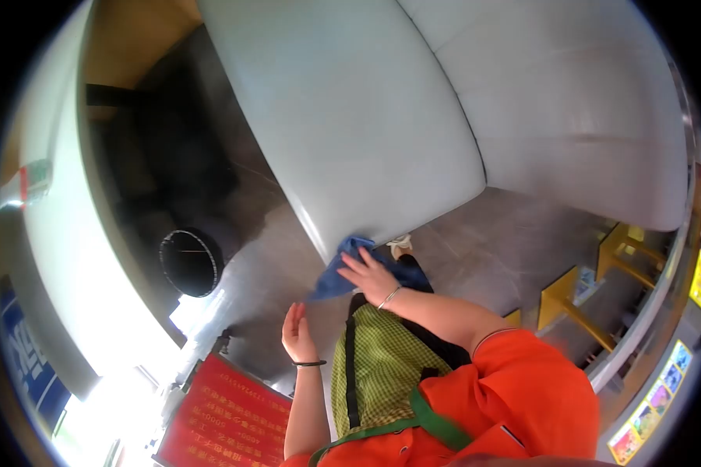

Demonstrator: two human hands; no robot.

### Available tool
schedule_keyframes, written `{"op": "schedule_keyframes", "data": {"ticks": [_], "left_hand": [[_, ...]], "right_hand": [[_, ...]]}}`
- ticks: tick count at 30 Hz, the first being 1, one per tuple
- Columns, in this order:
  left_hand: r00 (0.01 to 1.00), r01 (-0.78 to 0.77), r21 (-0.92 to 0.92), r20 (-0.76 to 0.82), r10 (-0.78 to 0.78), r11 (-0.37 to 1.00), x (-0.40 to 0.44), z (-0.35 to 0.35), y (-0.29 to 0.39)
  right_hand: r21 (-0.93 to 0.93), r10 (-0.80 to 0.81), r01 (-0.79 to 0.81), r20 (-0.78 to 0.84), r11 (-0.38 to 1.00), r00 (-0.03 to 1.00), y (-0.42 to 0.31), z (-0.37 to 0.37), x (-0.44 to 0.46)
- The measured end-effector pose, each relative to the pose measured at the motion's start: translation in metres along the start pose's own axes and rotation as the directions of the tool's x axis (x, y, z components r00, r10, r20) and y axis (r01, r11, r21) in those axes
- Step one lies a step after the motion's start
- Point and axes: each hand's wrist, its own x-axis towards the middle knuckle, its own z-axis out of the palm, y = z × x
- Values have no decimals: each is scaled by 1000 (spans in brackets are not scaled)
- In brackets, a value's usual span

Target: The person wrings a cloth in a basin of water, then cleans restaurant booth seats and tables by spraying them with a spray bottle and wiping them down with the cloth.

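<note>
My right hand point(368, 276), with a silver bracelet at the wrist, holds a blue cloth point(336, 279) against the near end of a light grey padded bench seat point(358, 124). Its fingers lie over the cloth, and part of the cloth hangs to the left. My left hand point(298, 333), with a black band at the wrist, is raised to the left of the cloth, touching nothing. Its fingers are stretched upward and it is empty. A green checked apron point(378, 373) covers my front.
The grey backrest point(568, 109) rises along the seat's right side. On the dark floor at left stands a black round bin point(190, 263) near a white table point(62, 194). A red sign with yellow writing point(226, 416) is at lower left. Yellow-framed pieces point(559, 300) stand at right.
</note>
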Motion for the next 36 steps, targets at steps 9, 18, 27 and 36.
{"op": "schedule_keyframes", "data": {"ticks": [9, 18, 27, 36], "left_hand": [[996, -90, 39, 8, 90, 995, -39, -48, -8], [963, -115, 80, 255, 91, 990, -113, 11, -14], [229, -870, -107, 777, 587, 481, -290, 282, 152], [377, 151, -385, 874, 307, 910, -362, 457, 277]], "right_hand": [[67, 580, -634, -486, 770, 653, 223, -105, -102], [935, 876, -52, 348, -351, 334, 155, -178, -257], [888, 521, 107, 161, -446, 838, 15, -354, -365], [848, 807, 523, -365, 82, 465, 95, -499, -485]]}}
